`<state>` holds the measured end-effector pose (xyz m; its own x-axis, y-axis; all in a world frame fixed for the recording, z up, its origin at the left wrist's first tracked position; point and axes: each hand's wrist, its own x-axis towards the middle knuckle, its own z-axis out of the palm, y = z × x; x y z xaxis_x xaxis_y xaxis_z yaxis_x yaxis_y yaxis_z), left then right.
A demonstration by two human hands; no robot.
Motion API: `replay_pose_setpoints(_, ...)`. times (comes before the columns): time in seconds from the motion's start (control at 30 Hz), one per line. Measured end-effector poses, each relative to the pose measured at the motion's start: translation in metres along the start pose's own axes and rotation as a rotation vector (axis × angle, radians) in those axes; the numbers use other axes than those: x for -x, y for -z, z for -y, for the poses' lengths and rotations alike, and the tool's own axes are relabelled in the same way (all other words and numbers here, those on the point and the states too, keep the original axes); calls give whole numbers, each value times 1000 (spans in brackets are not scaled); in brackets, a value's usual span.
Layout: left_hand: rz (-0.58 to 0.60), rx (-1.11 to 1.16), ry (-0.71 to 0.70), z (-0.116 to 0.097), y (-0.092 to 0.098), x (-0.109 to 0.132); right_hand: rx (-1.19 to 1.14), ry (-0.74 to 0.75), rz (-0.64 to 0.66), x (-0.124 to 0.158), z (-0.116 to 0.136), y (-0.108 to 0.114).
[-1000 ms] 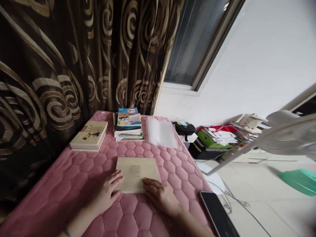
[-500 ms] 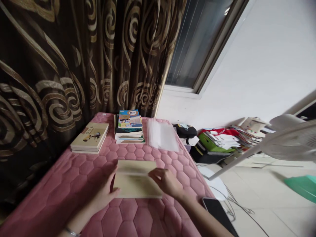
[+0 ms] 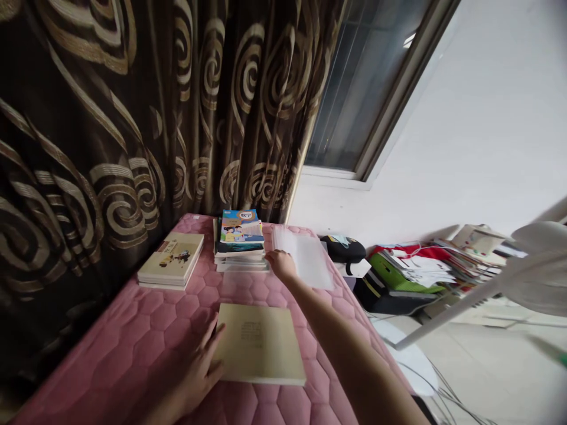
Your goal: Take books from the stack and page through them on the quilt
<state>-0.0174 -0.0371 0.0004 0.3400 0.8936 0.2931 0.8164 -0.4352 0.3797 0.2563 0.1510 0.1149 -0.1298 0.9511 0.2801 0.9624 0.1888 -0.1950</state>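
A cream-coloured book (image 3: 261,348) lies closed on the pink quilted surface, a small block of print on its upturned cover. My left hand (image 3: 201,366) rests at the book's left edge, fingers spread and touching it. Farther off, my right hand (image 3: 281,262) is between a stack of books (image 3: 241,227) and a pile of clear plastic sheets (image 3: 308,260). Its fingers are pinched together. A faint see-through sheet (image 3: 241,284) appears to hang from them, just in front of the stack.
Several cream books (image 3: 170,260) are stacked at the left, near the patterned curtain (image 3: 212,106). Beyond the right edge of the pink surface (image 3: 168,330) are a black case (image 3: 343,249), piled papers (image 3: 420,265) and a white standing fan (image 3: 478,301).
My right hand has left the cream book and moved forward to between the stack and the plastic sheets. My left hand stays at the book's left edge. The view has shifted slightly.
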Motion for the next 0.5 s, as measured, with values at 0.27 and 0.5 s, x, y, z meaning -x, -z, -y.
replay_pose_setpoints(0.27, 75, 57, 33, 6, -17, 3, 30, -78, 16, -9, 0, -31)
replay_pose_setpoints(0.5, 88, 53, 38, -1, -4, 0, -27, -32, -70, 10, 3, -20)
